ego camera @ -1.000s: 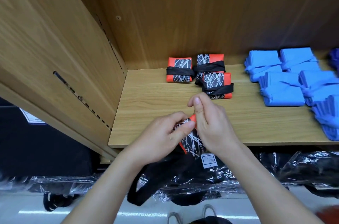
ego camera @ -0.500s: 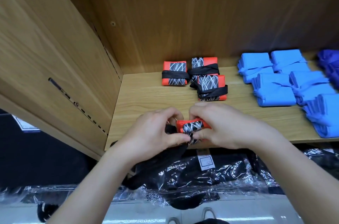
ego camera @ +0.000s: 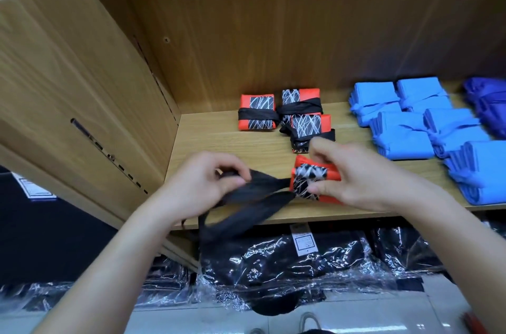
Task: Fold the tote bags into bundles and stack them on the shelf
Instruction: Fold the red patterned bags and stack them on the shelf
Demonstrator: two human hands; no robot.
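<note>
A folded orange tote bag with a black-and-white scribble panel lies near the front of the wooden shelf. My right hand pinches it between thumb and fingers. Its black handle straps stretch left from it, gripped by my left hand, and loop down past the shelf edge. Three finished orange bundles, each tied with a black strap, lie farther back on the shelf.
Several blue folded bundles fill the shelf's right side, with a darker blue one at the far right. A wooden side panel stands on the left. Black items in shiny plastic wrap lie below the shelf.
The folded bag went from held upright in front of the shelf to lying on it. My left hand has since pulled the black straps out to the left.
</note>
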